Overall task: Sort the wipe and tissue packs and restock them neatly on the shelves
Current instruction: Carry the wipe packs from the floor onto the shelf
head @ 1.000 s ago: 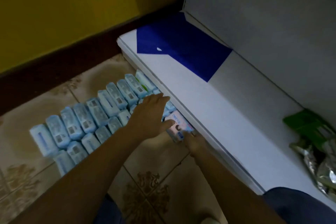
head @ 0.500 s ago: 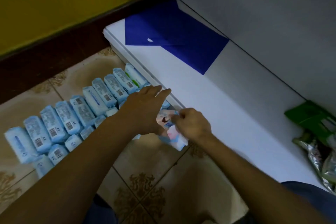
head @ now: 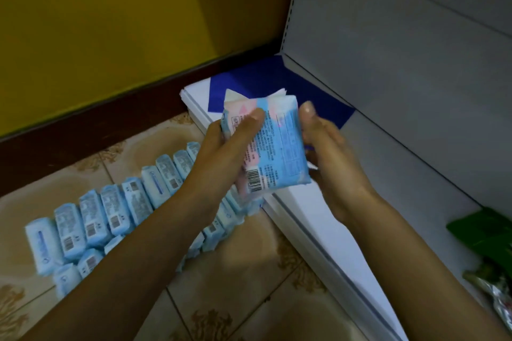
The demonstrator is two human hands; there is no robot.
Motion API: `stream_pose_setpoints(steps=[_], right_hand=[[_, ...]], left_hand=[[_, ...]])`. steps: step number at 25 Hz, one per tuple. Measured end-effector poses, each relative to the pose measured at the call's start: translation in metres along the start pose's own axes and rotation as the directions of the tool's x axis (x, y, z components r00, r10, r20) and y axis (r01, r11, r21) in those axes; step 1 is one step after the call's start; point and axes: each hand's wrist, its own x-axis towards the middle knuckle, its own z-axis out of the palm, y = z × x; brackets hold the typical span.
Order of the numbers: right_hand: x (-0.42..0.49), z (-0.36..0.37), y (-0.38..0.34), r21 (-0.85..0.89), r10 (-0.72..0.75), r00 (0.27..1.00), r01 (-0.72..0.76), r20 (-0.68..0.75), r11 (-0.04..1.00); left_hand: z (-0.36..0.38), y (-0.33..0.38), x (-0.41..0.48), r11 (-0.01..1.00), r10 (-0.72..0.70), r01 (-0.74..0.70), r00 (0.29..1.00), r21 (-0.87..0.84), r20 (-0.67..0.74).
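A blue and pink wipe pack (head: 279,147) with a barcode facing me is held up over the front edge of the white bottom shelf (head: 340,227). My left hand (head: 221,152) grips its left side, thumb across the face. My right hand (head: 327,147) holds its right side, thumb up along the edge, fingers behind. On the tiled floor to the left, several light blue packs (head: 110,219) lie in two rows, partly hidden by my left forearm.
A blue sheet (head: 249,77) covers the shelf's far corner under the grey back panel (head: 401,50). A green packet (head: 487,232) and a silvery packet (head: 498,302) lie at the shelf's right end. A yellow wall with a dark skirting runs behind the floor.
Both hands have lifted the blue and pink pack from the floor beside the shelf edge up to in front of me. The view has tilted upward.
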Motion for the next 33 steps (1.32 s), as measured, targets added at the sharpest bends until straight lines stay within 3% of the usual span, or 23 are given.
stream_pose_setpoints(steps=[3,7,9,11,13,17,19,23,28,31,33], right_hand=[[-0.007,0.013,-0.001,0.080,-0.010,0.995,0.002,0.102,0.997],[-0.004,0.010,-0.003,0.409,0.086,0.964,-0.187,0.253,0.893],[-0.002,0.014,0.000,0.253,0.109,0.969,-0.165,0.224,0.953],[-0.001,0.020,0.002,0.049,0.059,0.998,-0.060,0.028,0.997],[-0.005,0.026,-0.006,0.083,0.073,0.995,-0.068,-0.065,0.994],[-0.057,0.046,-0.055,0.328,0.342,0.936,-0.348,0.079,0.878],[-0.088,0.054,-0.104,0.439,0.355,0.922,-0.387,0.157,0.811],[-0.152,0.063,-0.255,0.344,0.223,0.974,-0.219,0.029,0.913],[-0.240,0.045,-0.460,0.282,0.006,0.999,0.005,-0.037,0.959],[-0.289,0.025,-0.539,0.197,-0.153,0.970,0.190,-0.189,0.962],[-0.322,0.008,-0.575,0.093,-0.244,0.915,0.287,-0.320,0.953]], left_hand=[[0.001,0.011,-0.006,0.990,-0.008,0.005,1.000,-0.141,-0.018],[-0.005,0.012,-0.005,0.954,-0.051,0.058,0.998,-0.294,0.030],[-0.005,0.013,-0.008,0.903,-0.119,0.165,0.983,-0.396,0.138],[-0.006,0.014,-0.009,0.870,-0.162,0.236,0.966,-0.433,0.202],[-0.005,0.020,-0.015,0.859,-0.207,0.264,0.963,-0.439,0.175],[0.008,0.068,-0.060,0.782,-0.296,0.276,0.953,-0.559,0.056],[0.006,0.115,-0.078,0.806,-0.298,0.242,0.954,-0.541,-0.018],[0.008,0.261,-0.128,0.866,-0.118,0.080,0.992,-0.494,-0.047],[0.023,0.455,-0.204,0.919,-0.002,0.014,0.999,-0.394,0.032],[0.041,0.540,-0.231,0.951,0.070,-0.009,0.980,-0.309,0.186],[0.071,0.584,-0.255,0.941,0.104,-0.026,0.971,-0.338,0.214]])
